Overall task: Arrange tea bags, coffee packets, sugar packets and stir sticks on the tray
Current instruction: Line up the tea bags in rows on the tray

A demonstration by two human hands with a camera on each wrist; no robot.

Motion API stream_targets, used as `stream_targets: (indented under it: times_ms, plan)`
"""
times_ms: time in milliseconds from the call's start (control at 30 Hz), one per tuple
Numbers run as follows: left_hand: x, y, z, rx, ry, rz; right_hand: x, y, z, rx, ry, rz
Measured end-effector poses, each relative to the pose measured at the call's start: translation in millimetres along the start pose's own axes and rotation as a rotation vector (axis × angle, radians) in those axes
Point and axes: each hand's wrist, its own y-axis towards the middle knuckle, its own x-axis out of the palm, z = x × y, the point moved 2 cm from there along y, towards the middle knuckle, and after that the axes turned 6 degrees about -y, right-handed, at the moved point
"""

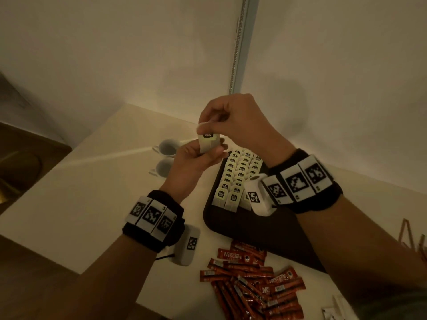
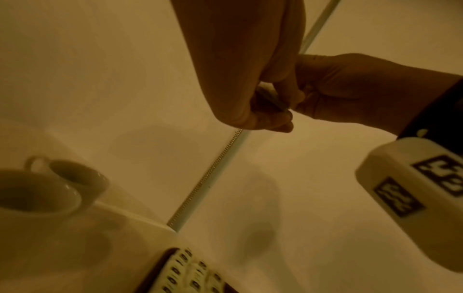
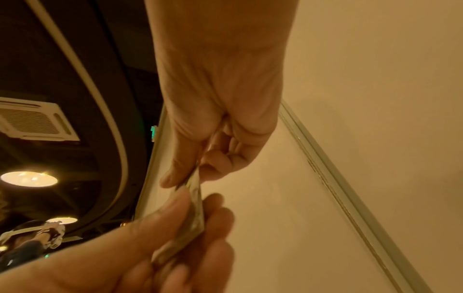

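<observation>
Pale tea bags [image 1: 238, 179] are filling the tray [image 1: 233, 227], while coffee packets [image 1: 251, 282] are waiting on the counter [image 1: 97, 181]. Both the left hand [image 1: 196, 158] and right hand [image 1: 233, 121] are pinching one more tea bag [image 1: 208, 142].

Table [image 1: 92, 176]: pale, set into a corner.
Tray [image 1: 242, 229]: dark, laid on the table.
Cups [image 1: 167, 147]: two white ones, placed left of the tray.
Coffee packets [image 1: 251, 280]: red, heaped on the table near the tray.
Stir sticks [image 1: 413, 239]: seen at the right edge.
</observation>
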Motion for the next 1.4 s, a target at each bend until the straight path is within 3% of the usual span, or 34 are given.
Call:
stream_targets:
  times_ms: [100, 533, 800, 1267, 1400]
  plan:
    - [7, -2, -1, -0.004, -0.081, -0.021, -7, 3, -10, -0.037, -0.068, -0.052]
    - [5, 0, 12, 0.143, 0.035, -0.045, -9, -10, -20, -0.096, -0.222, -0.118]
    - [6, 1, 13, 0.162, 0.052, -0.101, -11, -13, -17, -0.08, -0.161, -0.116]
    - [10, -7, 16, 0.149, 0.127, -0.012, -12, -14, -14, -0.067, -0.037, -0.105]
    - [5, -10, 15, 0.117, 0.201, -0.073, -12, -14, -14, -0.039, -0.039, -0.111]
